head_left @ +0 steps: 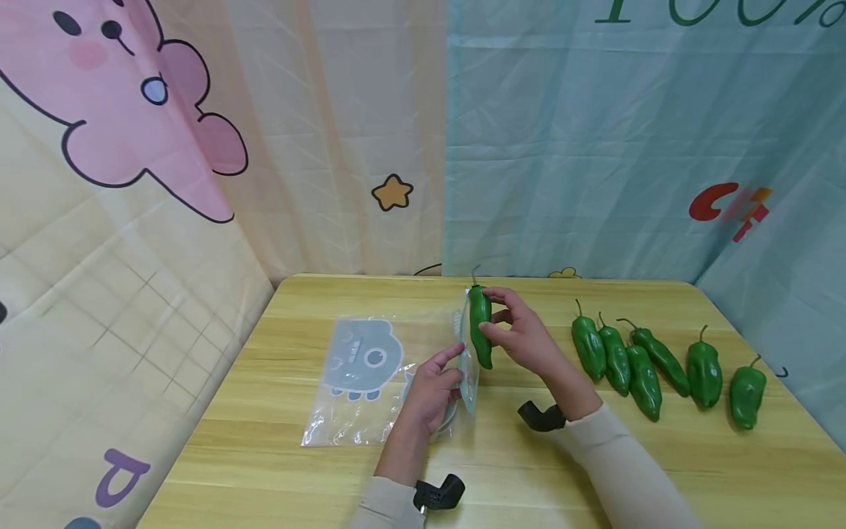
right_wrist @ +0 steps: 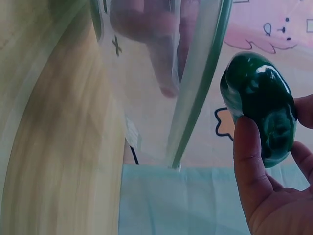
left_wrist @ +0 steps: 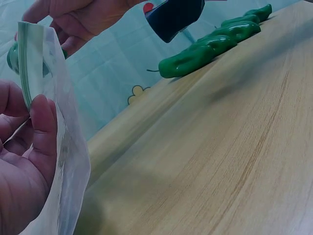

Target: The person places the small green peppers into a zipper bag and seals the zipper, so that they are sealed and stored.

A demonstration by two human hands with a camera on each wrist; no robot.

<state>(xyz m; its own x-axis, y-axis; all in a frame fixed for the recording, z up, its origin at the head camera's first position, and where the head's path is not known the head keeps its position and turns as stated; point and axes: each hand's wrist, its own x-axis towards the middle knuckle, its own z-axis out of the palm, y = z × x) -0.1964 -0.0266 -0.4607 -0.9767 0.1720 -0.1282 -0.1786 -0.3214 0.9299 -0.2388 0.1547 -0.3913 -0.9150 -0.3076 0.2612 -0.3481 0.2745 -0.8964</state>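
Observation:
My right hand [head_left: 525, 338] pinches a green pepper [head_left: 480, 327] between thumb and fingers, stem upward, just right of the raised rim of a clear plastic bag [head_left: 377, 433]. The left hand [head_left: 431, 389] pinches that bag's edge, the rest of it lying flat to the left. In the left wrist view the left thumb and fingers [left_wrist: 44, 127] grip the bag near its green strip [left_wrist: 30, 63]. The right wrist view shows the pepper [right_wrist: 259, 105] held beside the bag's green-edged opening [right_wrist: 205, 83], apart from it.
Several green peppers [head_left: 644, 382] lie in a loose row on the right side of the wooden table [head_left: 264, 470]. Patterned curtains [head_left: 344, 147] hang behind and to the left of the table. A black wrist camera [head_left: 542, 416] sits on each wrist.

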